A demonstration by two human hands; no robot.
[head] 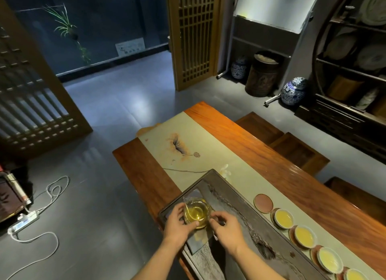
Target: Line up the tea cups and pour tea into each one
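A glass pitcher (196, 211) holding yellow tea stands at the near-left end of the dark stone tea tray (236, 194). My left hand (177, 223) wraps around its left side. My right hand (227, 227) touches its right side with fingers pinched at the rim or handle. Along the tray's right edge, several white tea cups filled with yellow tea sit in a row on round coasters: one cup (283, 218), another (304, 236), a third (330, 259). An empty brown coaster (263, 202) lies at the far end of the row.
The tray rests on a pale painted runner (188, 146) over a long red wooden table (261, 146). Wooden benches (292, 146) stand to the right. Cables and a power strip (27, 219) lie on the grey floor at left. Jars and shelves line the far right.
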